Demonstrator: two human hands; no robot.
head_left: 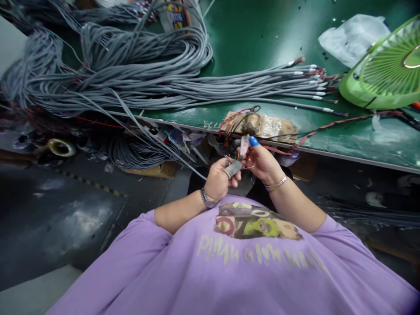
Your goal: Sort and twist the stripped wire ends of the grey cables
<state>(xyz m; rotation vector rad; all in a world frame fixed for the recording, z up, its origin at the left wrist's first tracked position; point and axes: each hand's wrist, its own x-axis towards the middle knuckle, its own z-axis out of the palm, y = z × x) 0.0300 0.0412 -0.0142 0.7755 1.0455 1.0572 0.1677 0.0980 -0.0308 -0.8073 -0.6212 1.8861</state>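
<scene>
My left hand [219, 178] is closed in a pinch, a grey taped finger cot on the thumb, gripping the end of a grey cable whose thin coloured wires [236, 158] fan out. My right hand [262, 162] is closed on the same wire ends, with a blue cot [253, 141] on one fingertip and a pale cot on another. Both hands meet just below the front edge of the green bench [344, 140]. The grey cable runs off to the left from my left hand.
A big heap of grey cables [131, 65] covers the bench's left half, with stripped ends [315, 78] lying right. A green fan [387, 70], a white plastic bag [354, 35], a taped block [262, 124] and a tape roll [61, 147] are around.
</scene>
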